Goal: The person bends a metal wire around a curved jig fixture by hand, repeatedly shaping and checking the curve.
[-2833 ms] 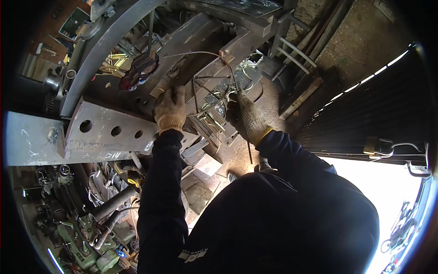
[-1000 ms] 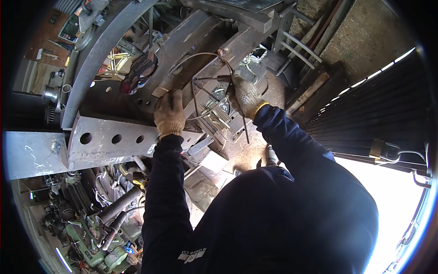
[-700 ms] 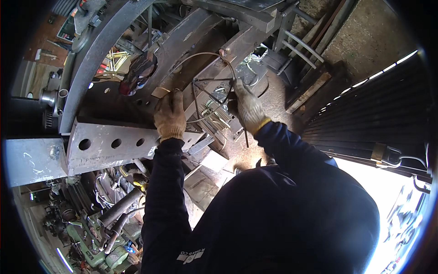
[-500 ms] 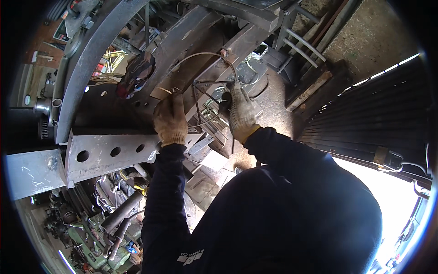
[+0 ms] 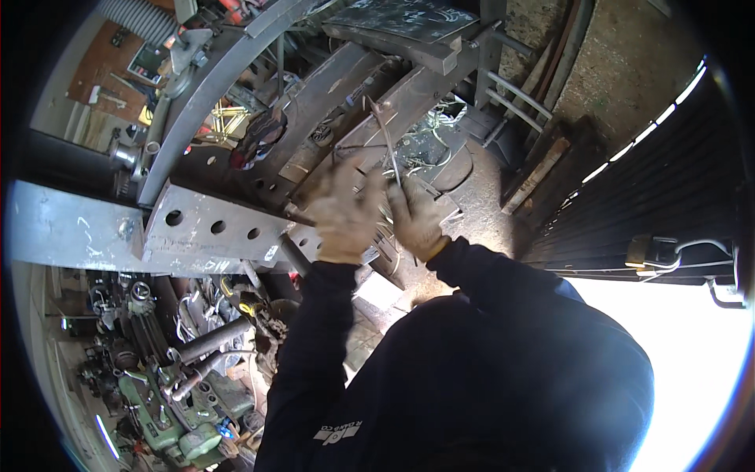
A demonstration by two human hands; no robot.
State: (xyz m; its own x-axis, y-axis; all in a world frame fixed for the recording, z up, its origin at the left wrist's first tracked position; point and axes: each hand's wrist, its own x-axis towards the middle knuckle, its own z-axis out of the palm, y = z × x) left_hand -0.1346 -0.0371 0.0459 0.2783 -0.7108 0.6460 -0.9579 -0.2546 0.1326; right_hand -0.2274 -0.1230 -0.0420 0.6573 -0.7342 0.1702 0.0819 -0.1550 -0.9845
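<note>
- Left hand (image 5: 344, 216), gloved, fingers curled, pressed against the wire frame (image 5: 409, 161) to steady it; actual grip cannot be told.
- Right hand (image 5: 417, 220) clamped on a thin rod (image 5: 387, 141), held upright over the steel beam (image 5: 212, 228).
- Versus earlier: both hands now closer together, blurred.

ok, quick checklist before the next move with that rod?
1. Gloves on both hands: ok, left hand and right hand gloved.
2. Right-hand grip on rod: ok, fingers closed round its lower part.
3. Left-hand grip: cannot tell, blurred, raised beside the rod.
4. Rod's upper end: cannot tell, it ends among the steel frame.
5. Sleeves snug: ok, dark cuffs meet the gloves.
6. Perforated beam out of the way: ok, left of both hands.
</note>
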